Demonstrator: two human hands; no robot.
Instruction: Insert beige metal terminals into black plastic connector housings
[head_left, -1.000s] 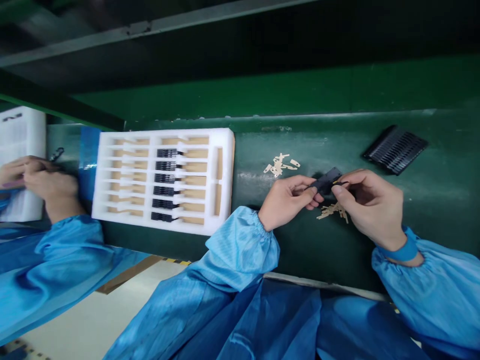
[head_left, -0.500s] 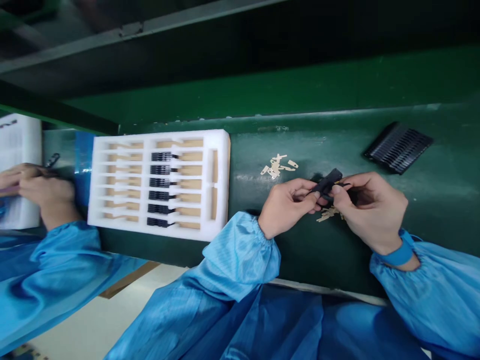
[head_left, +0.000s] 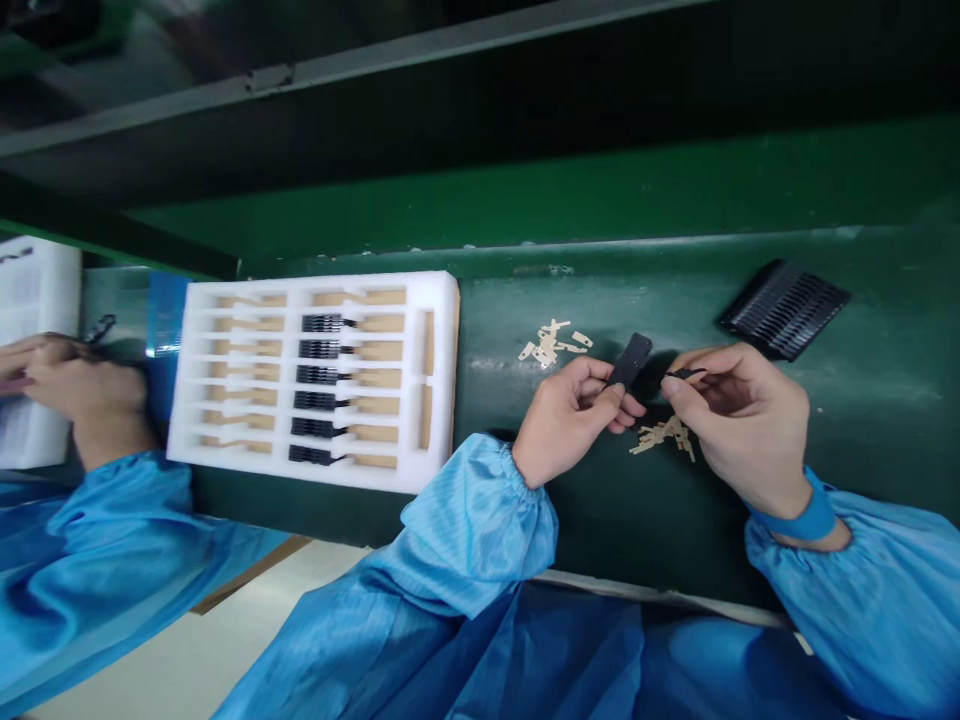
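Note:
My left hand [head_left: 574, 405] grips a flat black rectangular part [head_left: 631, 360] with small holes, its free end tilted up and away from me. To its right, my right hand [head_left: 739, 420] pinches a small dark pointed piece [head_left: 688, 373], probably tweezers or a clip; its kind is unclear. The two held things are apart. Under my fingers lies a pile of small cream-coloured flat pieces [head_left: 666, 436], partly covered by the right hand. A second pile of similar pieces [head_left: 551, 345] is on the green bench beyond my left hand.
A white foam tray [head_left: 289, 375] at the left holds several black parts [head_left: 321, 376] in slots. A row of black parts [head_left: 786, 308] stands at the right rear. A co-worker's hands [head_left: 82, 385] work at the far left beside another foam tray [head_left: 60, 300]. A shelf edge [head_left: 375, 55] overhangs the bench.
My hands have moved apart: the small dark piece in my right hand is now separate from the black part. The black part has turned more upright in my left hand. The view shifted slightly.

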